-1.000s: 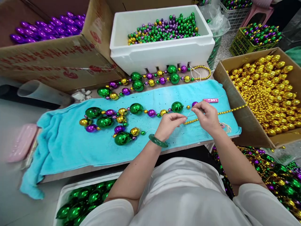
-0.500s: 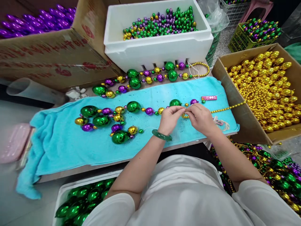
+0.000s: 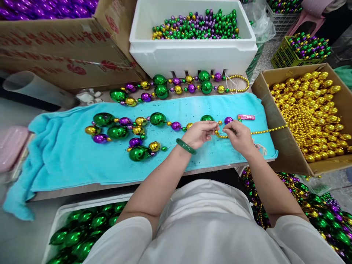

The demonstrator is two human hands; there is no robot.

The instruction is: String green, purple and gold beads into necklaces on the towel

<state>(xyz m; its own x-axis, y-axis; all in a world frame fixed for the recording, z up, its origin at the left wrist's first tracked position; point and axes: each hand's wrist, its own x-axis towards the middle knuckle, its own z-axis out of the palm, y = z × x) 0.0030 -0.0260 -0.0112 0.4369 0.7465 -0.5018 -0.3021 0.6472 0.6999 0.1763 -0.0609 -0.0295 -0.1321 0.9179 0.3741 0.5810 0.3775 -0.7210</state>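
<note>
My left hand (image 3: 202, 132), with a green bangle (image 3: 186, 146) at the wrist, is closed in a pinch on a thin thread. A short gap to the right, my right hand (image 3: 238, 137) also pinches fine thread. Below and between the fingertips runs a gold bead chain (image 3: 268, 130), stretching right to the carton. A strand of large green, purple and gold beads (image 3: 157, 119) lies folded on the turquoise towel (image 3: 82, 165). A thin line leads from its small green end bead (image 3: 164, 148) toward my left hand. A small pink-and-white label (image 3: 246, 117) lies beyond my right hand.
A finished-looking bead strand (image 3: 178, 89) lies behind the towel, before a white foam box (image 3: 192, 55) of small beads. At right stands a carton (image 3: 283, 135) of gold beads; at left, a carton (image 3: 55, 47) of purple ones. Green beads (image 3: 90, 223) fill a bin below.
My hands, whose fingertips met before, have drawn apart, and the gold chain's end now shows between them. The view has shifted slightly.
</note>
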